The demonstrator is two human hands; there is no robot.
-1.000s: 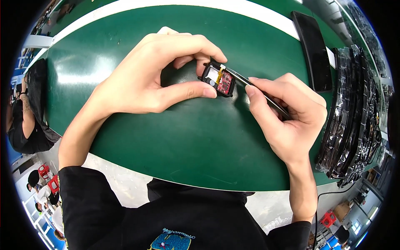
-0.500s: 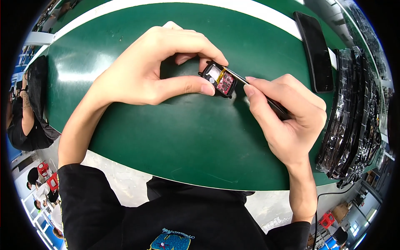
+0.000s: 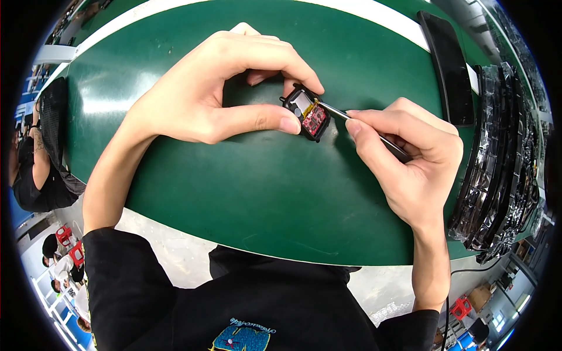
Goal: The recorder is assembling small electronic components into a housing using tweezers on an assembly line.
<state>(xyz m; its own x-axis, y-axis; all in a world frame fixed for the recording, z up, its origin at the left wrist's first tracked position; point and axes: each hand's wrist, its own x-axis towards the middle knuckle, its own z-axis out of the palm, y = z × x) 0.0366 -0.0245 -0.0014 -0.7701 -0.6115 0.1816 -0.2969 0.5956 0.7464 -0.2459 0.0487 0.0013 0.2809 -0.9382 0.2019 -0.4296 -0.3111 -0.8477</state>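
Between the thumb and fingers of my left hand is a small black watch case, its inside facing up. A red circuit board, a silvery part, a small round grey disc and a strip of yellow tape show in it. My right hand is closed around slim dark tweezers, held like a pen. Their metal tip reaches the yellow tape near the upper right rim of the case; whether it touches cannot be made out.
The work surface is a green table with a white strip along its far edge. At the right lie a black phone and a stack of black trays with clear plastic pockets. Another person's arm shows at the far left.
The tweezers' tip has shifted from the upper right rim of the case inward to the yellow tape. My right hand has moved slightly right, and the case is turned a little.
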